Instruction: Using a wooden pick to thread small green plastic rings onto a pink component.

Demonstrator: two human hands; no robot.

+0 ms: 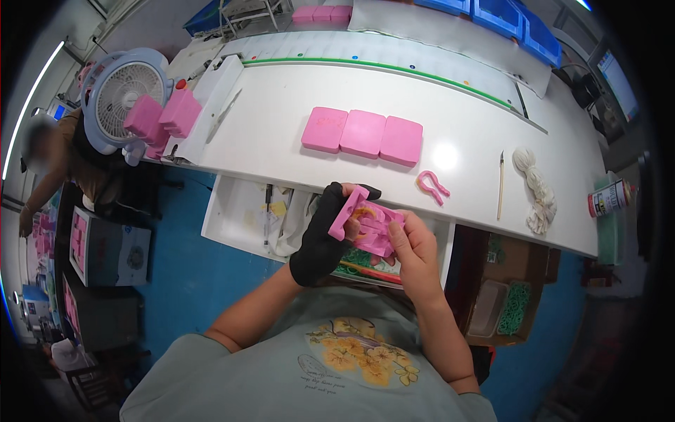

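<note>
Head view: your right hand [415, 250] is bare, fingers closed on the near side of the pink moulded piece [367, 226] — your left hand [325, 235], in a black glove, clamps its far side. You hold it just off the white table [281, 141] edge, near three pink blocks [363, 133] and a pink clip [432, 186].

White table [281, 141] w/ three pink blocks [362, 133], pink clip [432, 186], stick [500, 184], string bundle [536, 190], spray can [610, 198].
</note>
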